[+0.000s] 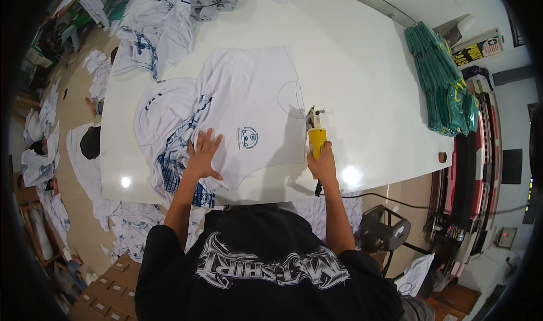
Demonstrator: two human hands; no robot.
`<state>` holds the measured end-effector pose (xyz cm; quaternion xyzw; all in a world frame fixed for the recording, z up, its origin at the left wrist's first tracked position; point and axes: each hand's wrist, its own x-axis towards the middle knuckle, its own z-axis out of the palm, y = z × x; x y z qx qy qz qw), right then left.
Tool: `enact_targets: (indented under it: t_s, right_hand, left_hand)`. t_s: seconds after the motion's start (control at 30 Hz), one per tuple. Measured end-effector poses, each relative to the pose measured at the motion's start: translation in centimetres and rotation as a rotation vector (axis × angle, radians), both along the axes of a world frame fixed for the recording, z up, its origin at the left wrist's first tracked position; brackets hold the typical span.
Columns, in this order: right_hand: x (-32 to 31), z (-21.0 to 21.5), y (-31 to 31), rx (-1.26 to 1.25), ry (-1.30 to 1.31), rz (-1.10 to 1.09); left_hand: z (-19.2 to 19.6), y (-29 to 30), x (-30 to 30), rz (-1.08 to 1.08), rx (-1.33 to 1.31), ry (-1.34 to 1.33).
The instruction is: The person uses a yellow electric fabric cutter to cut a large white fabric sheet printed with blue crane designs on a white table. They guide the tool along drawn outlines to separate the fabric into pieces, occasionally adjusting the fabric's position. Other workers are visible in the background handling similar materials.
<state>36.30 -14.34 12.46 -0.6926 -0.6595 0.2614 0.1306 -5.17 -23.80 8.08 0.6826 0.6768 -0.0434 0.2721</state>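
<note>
A white shirt piece (251, 89) with a small dark-blue print lies spread on the white table (362, 72). My left hand (205, 156) rests on its left part with fingers spread, beside blue-patterned white fabric (175, 162) bunched along that side. In my right hand (322, 165) is a yellow handheld electric rotary cutter (317, 137), gripped around its body. The cutter's round metal head stands at the right edge of the shirt piece; whether the blade touches the cloth I cannot tell. From the cutter's lower end a black cord (384, 197) runs off to the right.
Crumpled white and blue garments (155, 32) are heaped at the table's far left. Stacked green bags (444, 78) lie along the right edge. A dark stool (384, 227) stands near the front right. White garments (85, 162) and people are on the floor at left, cartons (107, 290) nearer.
</note>
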Motion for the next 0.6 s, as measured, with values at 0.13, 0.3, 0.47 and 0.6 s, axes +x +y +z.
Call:
enact_targets:
  t_s: [0.13,0.3,0.47,0.6]
  right_hand:
    - [0.1,-0.3,3.2,0.022,-0.006,0.002]
    - [3.4,0.4,3.7,-0.013,0.021,0.129]
    - [7.3,2.8,0.3,-0.159,-0.017,0.269]
    - [8.4,2.7,0.1,-0.154,-0.007,0.326]
  left_hand:
    - [-0.1,-0.1,-0.3,-0.009,0.019,-0.027]
    - [0.1,-0.6,-3.0,-0.048,0.007,-0.013]
    - [1.4,-0.9,-2.8,-0.05,-0.025,-0.007]
    - [1.9,-0.7,-2.4,-0.041,-0.051,0.007]
